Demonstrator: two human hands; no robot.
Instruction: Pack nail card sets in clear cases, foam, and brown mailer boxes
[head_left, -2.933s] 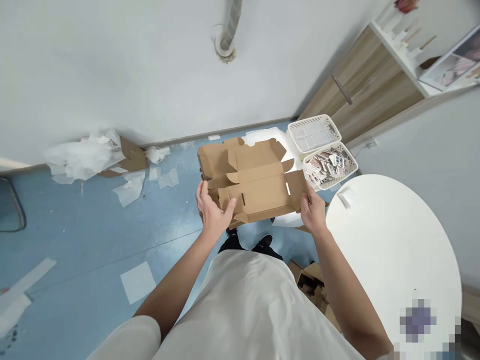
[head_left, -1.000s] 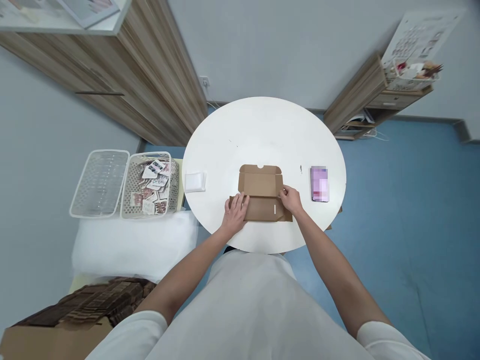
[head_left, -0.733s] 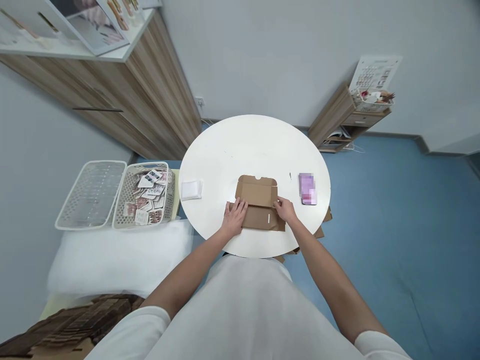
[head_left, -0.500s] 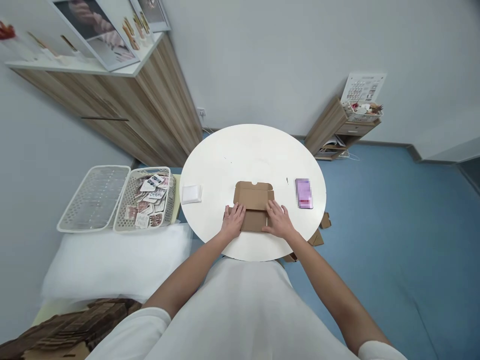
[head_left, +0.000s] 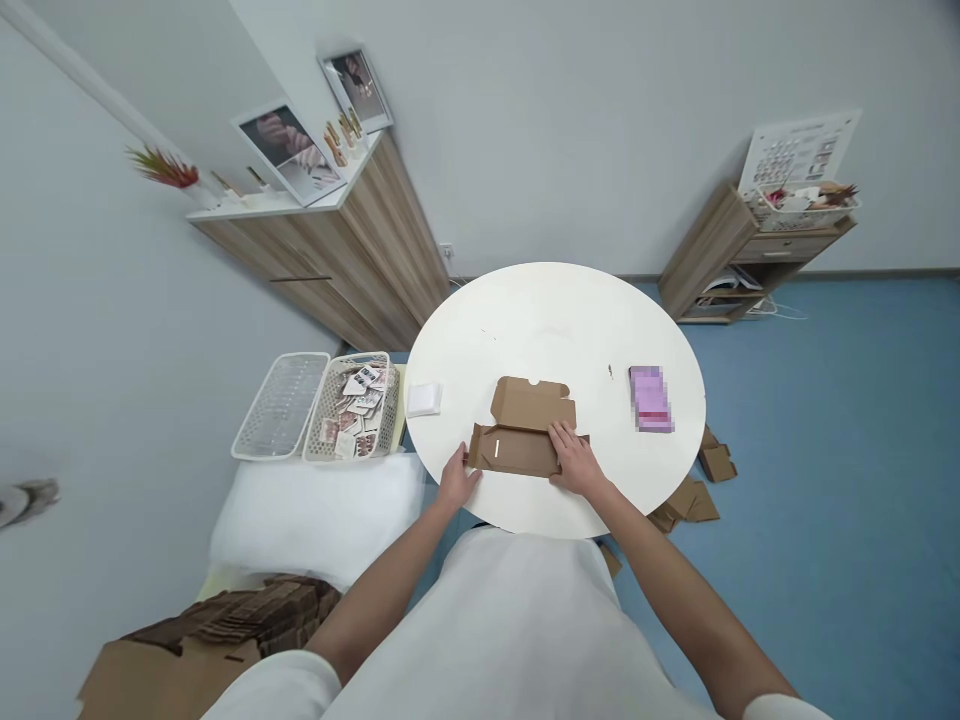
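A brown cardboard box, partly unfolded, lies on the round white table in front of me. Its lid is folded back, away from my body, and a narrow slot shows near its left end. My left hand is at the left end flap, its fingers and thumb bent around the near corner. On the box's right end rests my right hand, its fingers stretched over the cardboard and its thumb at the near edge.
On the table are a white packet, left, and a purple pack, right. A white basket of small packets stands left of the table. Folded cardboard is stacked at lower left; more cardboard pieces lie below the table's right side.
My left hand has moved off the box's inside to its left end, and the left flap now lies spread outward. My right hand stays on the right end. The view has shifted left.
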